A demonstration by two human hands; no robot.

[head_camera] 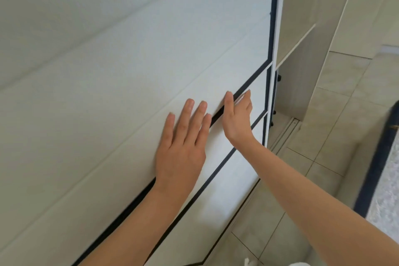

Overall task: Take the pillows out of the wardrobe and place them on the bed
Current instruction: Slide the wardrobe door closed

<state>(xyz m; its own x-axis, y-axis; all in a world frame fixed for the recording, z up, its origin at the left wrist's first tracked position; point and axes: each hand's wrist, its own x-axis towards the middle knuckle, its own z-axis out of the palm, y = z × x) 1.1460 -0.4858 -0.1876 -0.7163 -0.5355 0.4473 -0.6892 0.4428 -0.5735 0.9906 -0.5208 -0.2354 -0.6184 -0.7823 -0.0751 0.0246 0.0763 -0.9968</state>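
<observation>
A white sliding wardrobe door with dark trim fills most of the view. My left hand lies flat on it with fingers spread, across the dark band. My right hand presses edge-on against the same door beside the band, fingers straight and holding nothing. At the right the wardrobe is partly open, showing a white shelf and side wall. No pillow is in sight. A corner of the bed, with a dark border and pale patterned cover, shows at the right edge.
Beige floor tiles run between the wardrobe and the bed. The door's floor track runs along the wardrobe's base. A small white object shows at the bottom edge.
</observation>
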